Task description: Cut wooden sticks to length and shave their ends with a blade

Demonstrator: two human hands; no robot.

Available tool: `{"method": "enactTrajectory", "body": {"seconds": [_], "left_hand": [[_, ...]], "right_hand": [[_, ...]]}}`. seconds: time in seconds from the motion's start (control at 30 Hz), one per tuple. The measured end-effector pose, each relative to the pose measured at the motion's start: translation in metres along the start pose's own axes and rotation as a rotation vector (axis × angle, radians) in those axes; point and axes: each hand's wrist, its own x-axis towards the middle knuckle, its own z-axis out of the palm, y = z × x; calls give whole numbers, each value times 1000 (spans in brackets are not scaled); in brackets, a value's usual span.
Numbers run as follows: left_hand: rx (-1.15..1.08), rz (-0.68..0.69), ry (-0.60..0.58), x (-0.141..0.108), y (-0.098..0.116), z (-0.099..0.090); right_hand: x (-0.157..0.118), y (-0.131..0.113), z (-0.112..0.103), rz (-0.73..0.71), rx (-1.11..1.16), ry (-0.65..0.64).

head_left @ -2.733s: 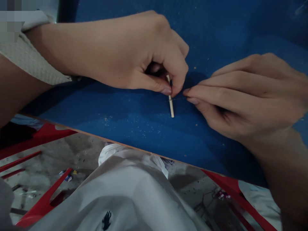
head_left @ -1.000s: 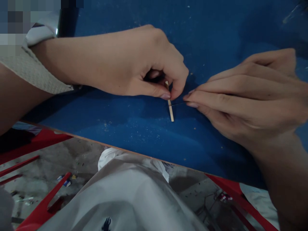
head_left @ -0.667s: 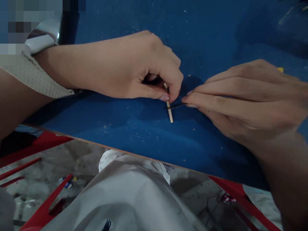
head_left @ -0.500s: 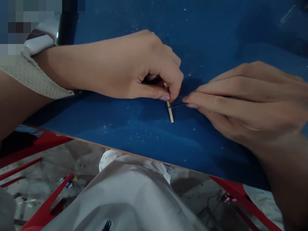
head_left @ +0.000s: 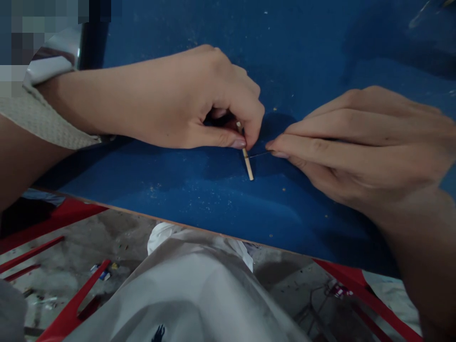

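Observation:
Between the thumb and index finger of my left hand [head_left: 217, 104] is a short, pale wooden stick [head_left: 249, 168]. Its lower end points toward the table's near edge, and a bit of its upper end shows above the thumb. My right hand [head_left: 359, 142] is closed in a pinch on a thin, dark strip [head_left: 259, 154], seen nearly edge-on. Whether this is a blade or a wire I cannot tell. Its far end meets the stick just below my left thumb. The rest of the strip is hidden by my right fingertips.
Pale crumbs lie scattered over the blue tabletop [head_left: 192, 213]. A dark, shiny object [head_left: 93, 45] stands at the upper left. Below the table edge are my light-coloured clothing [head_left: 199, 289], red frame parts [head_left: 85, 294] and a littered floor [head_left: 121, 232].
The view has shifted slightly, so both hands and the stick appear a little further left. The strip's tip now ends at the stick; before, it reached across and slightly past it.

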Motion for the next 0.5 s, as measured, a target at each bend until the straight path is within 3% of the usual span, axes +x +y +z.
{"method": "enactTrajectory", "body": {"seconds": [0.17, 0.5], "left_hand": [[23, -12, -13, 1, 1, -1], [33, -45, -16, 0, 4, 0]], "right_hand": [[1, 6, 4, -73, 22, 23], [1, 1, 9, -37, 21, 30]]}}
